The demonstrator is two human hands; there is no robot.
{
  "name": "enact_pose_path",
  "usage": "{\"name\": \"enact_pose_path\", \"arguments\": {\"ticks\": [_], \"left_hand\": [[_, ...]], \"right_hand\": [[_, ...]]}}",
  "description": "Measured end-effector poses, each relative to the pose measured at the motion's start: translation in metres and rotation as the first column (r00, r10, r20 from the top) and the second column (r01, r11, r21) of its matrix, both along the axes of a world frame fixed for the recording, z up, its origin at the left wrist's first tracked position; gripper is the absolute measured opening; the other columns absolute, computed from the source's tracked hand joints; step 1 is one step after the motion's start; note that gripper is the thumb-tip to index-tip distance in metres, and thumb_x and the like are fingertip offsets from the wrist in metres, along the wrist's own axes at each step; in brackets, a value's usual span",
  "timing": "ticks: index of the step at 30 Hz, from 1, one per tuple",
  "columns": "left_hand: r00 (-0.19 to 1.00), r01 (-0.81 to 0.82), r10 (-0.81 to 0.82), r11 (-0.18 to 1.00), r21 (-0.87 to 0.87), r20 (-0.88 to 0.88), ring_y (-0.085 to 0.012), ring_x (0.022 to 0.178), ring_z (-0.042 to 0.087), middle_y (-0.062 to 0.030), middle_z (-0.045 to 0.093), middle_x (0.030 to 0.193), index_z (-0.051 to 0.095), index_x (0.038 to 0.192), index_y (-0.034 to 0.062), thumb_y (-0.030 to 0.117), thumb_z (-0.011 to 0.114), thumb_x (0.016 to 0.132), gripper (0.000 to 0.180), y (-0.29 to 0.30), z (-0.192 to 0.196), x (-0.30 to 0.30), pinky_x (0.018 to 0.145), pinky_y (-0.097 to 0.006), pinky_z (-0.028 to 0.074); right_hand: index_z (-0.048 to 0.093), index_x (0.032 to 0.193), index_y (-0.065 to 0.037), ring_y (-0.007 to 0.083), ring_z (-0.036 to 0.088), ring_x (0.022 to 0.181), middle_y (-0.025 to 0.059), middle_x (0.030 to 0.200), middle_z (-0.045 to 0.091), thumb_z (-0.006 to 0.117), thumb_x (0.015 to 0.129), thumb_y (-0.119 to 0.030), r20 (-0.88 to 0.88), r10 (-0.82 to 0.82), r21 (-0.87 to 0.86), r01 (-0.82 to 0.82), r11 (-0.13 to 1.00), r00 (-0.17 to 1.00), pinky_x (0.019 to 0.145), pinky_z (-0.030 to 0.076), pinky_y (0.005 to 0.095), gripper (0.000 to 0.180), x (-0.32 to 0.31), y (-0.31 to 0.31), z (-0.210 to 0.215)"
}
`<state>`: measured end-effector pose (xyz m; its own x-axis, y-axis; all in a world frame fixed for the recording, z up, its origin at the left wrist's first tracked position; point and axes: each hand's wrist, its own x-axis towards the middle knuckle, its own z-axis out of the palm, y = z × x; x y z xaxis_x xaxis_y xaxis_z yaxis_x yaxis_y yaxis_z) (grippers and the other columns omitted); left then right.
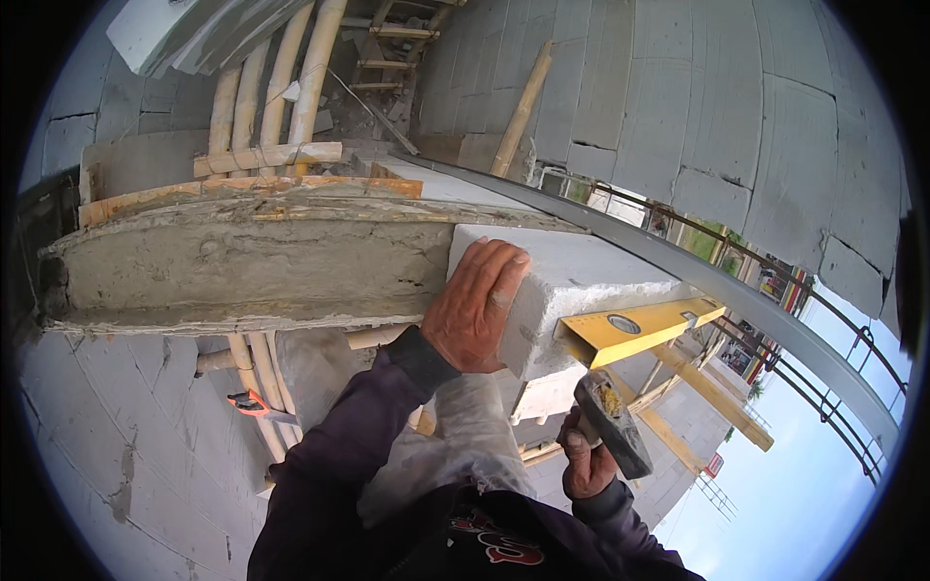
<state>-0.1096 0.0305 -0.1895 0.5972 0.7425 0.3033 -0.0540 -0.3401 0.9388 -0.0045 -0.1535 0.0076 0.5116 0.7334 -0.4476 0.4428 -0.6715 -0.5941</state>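
A large white lightweight building block [591, 266] sits at the end of a mortar bed [262, 261]. My left hand [477, 308] grips the block's left end, fingers bent over its top edge and the thumb side lower down. Low on the right, my right hand [587, 467] is closed around the short handle of a mallet [614, 426] with a dark, worn head. The mallet is held apart from the block, just below a yellow spirit level [644, 331]. The level lies along the block's near side, with neither hand on it.
Beyond the block runs a long grey metal straightedge [697, 271]. Bamboo poles [281, 87] stand at the upper left, and an orange-handled saw [254, 403] hangs below the mortar bed. Timber bars [717, 397] and metal railing lie right, above a drop. Grey block walls [697, 107] surround the spot.
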Motion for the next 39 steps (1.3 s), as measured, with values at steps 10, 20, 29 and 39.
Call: {"name": "enact_pose_path", "arguments": {"ticks": [10, 20, 29, 39], "left_hand": [[0.999, 0.024, -0.024, 1.0, -0.013, -0.033, -0.0452, 0.125, 0.047, -0.0274, 0.044, 0.134, 0.033, 0.143, -0.0066, 0.013, 0.075, 0.053, 0.101, 0.005, 0.002, 0.005, 0.11, -0.06, 0.034], [0.996, 0.006, -0.003, 0.999, 0.041, -0.087, -0.0469, 0.124, 0.047, -0.0277, 0.044, 0.134, 0.03, 0.143, -0.0067, 0.012, 0.077, 0.05, 0.106, 0.007, 0.009, 0.005, 0.11, -0.058, 0.035], [0.997, -0.022, 0.028, 0.996, 0.087, -0.07, -0.0465, 0.124, 0.047, -0.0288, 0.043, 0.134, 0.029, 0.143, -0.0065, 0.019, 0.083, 0.056, 0.105, 0.005, 0.004, 0.007, 0.108, -0.058, 0.036], [0.997, -0.029, 0.032, 0.999, 0.046, -0.072, -0.0452, 0.125, 0.047, -0.0276, 0.044, 0.134, 0.029, 0.144, -0.0061, 0.023, 0.084, 0.057, 0.106, 0.005, 0.003, 0.008, 0.109, -0.058, 0.035]], "right_hand": [[0.059, 0.114, -0.001, 0.0303, 0.066, 0.069, 0.0155, 0.082, 0.064, 0.064, 0.08, -0.002, 0.074, 0.199, -0.069, -0.194, 0.979, 0.977, 0.065, 0.052, 0.0345, 0.035, 0.004, 0.024, 0.009], [0.059, 0.11, 0.001, 0.0332, 0.066, 0.072, 0.0178, 0.08, 0.061, 0.063, 0.089, -0.007, -0.094, 0.16, -0.075, -0.168, 0.983, 0.983, 0.065, 0.051, 0.0379, 0.023, 0.006, 0.03, -0.001], [0.059, 0.11, 0.0, 0.0379, 0.063, 0.076, 0.0177, 0.085, 0.061, 0.062, 0.083, -0.003, 0.028, 0.306, -0.182, -0.296, 0.938, 0.952, 0.07, 0.051, 0.0409, 0.027, 0.014, 0.036, -0.006], [0.06, 0.109, 0.0, 0.0404, 0.061, 0.087, 0.0197, 0.095, 0.061, 0.061, 0.085, -0.004, -0.046, 0.305, -0.154, -0.309, 0.939, 0.951, 0.078, 0.048, 0.0457, 0.024, 0.014, 0.039, -0.006]]}}
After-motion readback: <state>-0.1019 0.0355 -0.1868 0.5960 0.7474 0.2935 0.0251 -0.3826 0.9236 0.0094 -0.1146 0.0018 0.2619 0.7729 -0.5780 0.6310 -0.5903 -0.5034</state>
